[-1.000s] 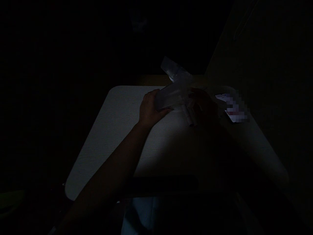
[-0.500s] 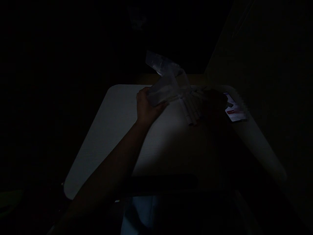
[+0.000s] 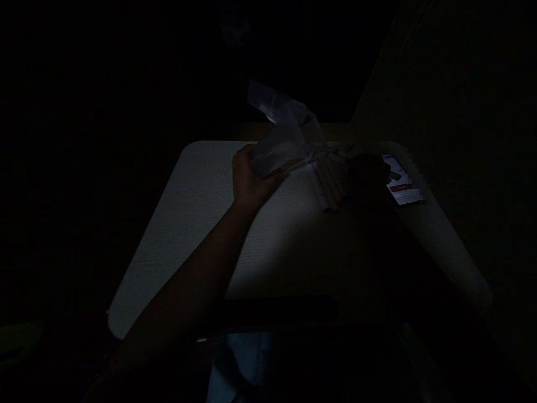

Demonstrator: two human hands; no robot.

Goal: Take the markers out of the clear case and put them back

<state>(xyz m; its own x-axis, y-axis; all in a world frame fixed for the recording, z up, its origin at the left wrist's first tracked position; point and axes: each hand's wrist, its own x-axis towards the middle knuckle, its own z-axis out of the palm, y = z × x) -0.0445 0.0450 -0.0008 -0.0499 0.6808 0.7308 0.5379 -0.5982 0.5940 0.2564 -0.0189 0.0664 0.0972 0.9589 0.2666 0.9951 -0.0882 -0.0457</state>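
The scene is very dark. My left hand (image 3: 251, 179) is wrapped round a clear plastic case (image 3: 279, 148), which is tilted over the table. Its flap (image 3: 272, 103) stands open, pointing up and to the left. Several pale, slim sticks that look like markers (image 3: 325, 182) lie side by side by the lower right end of the case; some have dark or reddish ends. Deep in shadow just right of them is my right hand (image 3: 369, 172). Its fingers do not show clearly, so I cannot make out whether it holds anything.
A phone with a lit screen (image 3: 400, 179) lies on the right side of the white table (image 3: 188, 218), just beyond my right hand. A dark slot (image 3: 277, 310) runs along the table's near edge. Blue cloth (image 3: 239, 366) shows below it.
The whole view has shifted slightly, so everything sits a little higher. My left hand still grips the case, and the sticks lie as before.
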